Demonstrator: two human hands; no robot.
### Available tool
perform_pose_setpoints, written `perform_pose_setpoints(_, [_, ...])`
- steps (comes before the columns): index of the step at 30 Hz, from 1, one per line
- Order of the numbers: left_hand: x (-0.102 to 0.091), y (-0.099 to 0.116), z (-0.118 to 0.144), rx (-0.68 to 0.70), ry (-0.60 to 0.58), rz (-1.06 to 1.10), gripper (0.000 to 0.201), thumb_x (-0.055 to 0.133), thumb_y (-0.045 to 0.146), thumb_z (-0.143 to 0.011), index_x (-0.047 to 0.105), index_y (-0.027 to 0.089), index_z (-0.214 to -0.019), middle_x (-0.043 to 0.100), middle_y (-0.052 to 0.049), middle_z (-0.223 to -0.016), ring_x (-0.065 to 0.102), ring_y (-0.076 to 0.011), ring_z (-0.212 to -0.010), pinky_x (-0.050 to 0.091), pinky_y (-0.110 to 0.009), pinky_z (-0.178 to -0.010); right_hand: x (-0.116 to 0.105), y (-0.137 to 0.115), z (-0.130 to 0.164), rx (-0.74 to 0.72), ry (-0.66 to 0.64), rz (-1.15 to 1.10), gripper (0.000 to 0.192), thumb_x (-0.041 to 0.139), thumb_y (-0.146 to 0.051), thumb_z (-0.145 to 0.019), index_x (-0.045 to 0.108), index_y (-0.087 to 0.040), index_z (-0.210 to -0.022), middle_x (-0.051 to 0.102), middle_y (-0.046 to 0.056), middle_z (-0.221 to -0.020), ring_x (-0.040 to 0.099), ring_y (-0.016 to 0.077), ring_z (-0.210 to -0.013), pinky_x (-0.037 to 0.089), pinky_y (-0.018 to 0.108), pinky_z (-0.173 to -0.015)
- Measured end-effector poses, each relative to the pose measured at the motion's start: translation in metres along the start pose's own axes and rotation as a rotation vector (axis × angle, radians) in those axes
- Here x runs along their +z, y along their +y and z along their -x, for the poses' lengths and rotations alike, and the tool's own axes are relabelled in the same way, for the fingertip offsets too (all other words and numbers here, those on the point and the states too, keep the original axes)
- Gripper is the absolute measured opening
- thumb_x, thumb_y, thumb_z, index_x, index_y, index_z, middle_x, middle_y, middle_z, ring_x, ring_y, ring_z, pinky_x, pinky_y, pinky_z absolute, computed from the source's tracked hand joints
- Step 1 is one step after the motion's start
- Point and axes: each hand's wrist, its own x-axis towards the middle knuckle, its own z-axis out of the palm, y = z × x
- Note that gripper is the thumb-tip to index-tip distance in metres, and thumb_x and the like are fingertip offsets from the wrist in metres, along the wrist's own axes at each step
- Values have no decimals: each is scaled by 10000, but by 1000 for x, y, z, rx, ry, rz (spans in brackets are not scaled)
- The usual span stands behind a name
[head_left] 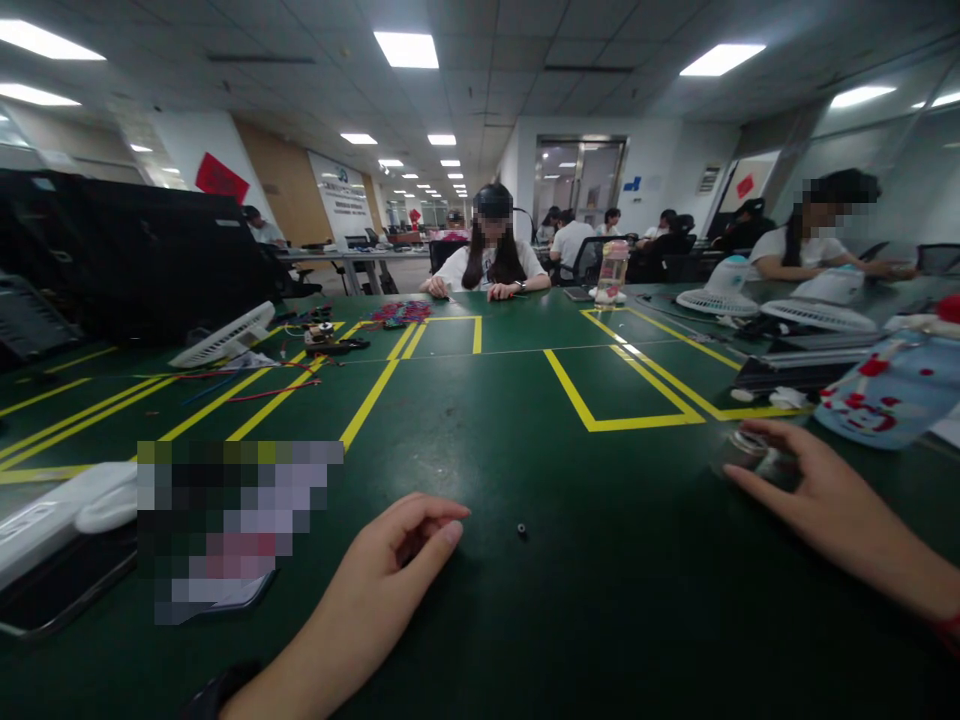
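Lying flat at the far left edge of the dark green table mat [480, 620] is a black phone [52, 590], screen up, with a white plastic object [97, 495] just beside it; a blurred patch next to them hides whatever sits there. Behind, a white desk fan [225, 335] lies tipped on its side among loose red and blue wires [247, 385], parked outside the yellow tape outlines [622, 400] that mark off work bays on the mat.

Left hand [390, 565]: resting on the mat, fingers loosely curled inward, thumb and forefinger nearly meeting, grasping nothing that shows.

Tiny black ring-shaped part [521, 528]: lies alone on bare mat just right of the left fingertips, apart from both hands, between them.

Right hand [817, 495]: palm down, fingers spread and relaxed over a small clear round container [746, 450], touching its rim rather than gripping it, as if steadying it in place.

Pale blue bottle with red figures [892, 385]: lies on its side beyond the right hand; the printing is too blurred to read.

Across the table a seated person [491, 255] rests both hands by a heap of coloured wires [401, 312]. No brand or label is legible anywhere; the red wall sign [221, 178] is unreadable.
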Motion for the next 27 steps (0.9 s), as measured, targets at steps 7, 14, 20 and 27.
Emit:
perform_pose_setpoints(7, [1, 2, -2, 60, 8, -100, 186, 532, 339, -872, 700, 271, -911, 682, -23, -891, 616, -235, -848, 453, -325, -754, 16, -140, 10, -482, -278, -263, 383, 556, -428, -816, 570, -303, -1178, 519, 48, -1204, 479, 197, -1100, 406, 394, -933])
perform_pose_setpoints(14, [-1, 2, -1, 107, -14, -118, 194, 506, 325, -887, 690, 264, -883, 682, -25, -898, 613, -233, -870, 451, -331, -781, 38, -195, 5, -463, -423, -391, 209, 524, -379, -854, 670, -238, -902, 581, 51, -992, 488, 168, -949, 406, 358, -845])
perform_pose_setpoints(20, [2, 2, -1, 102, -38, -135, 208, 481, 350, -914, 668, 260, -888, 666, -14, -896, 610, -222, -869, 442, -334, -780, -20, -84, -30, -207, -106, -25, 316, 485, -442, -848, 617, -193, -991, 597, 76, -1072, 532, 197, -989, 409, 364, -877])
perform_pose_setpoints(27, [3, 2, 0, 80, -45, -124, 224, 466, 377, -926, 658, 267, -892, 660, -9, -904, 608, -219, -873, 432, -330, -785, -27, -10, -33, 127, -218, 40, 439, 450, -548, -824, 640, -207, -1023, 643, 84, -1026, 612, 197, -838, 454, 314, -715])
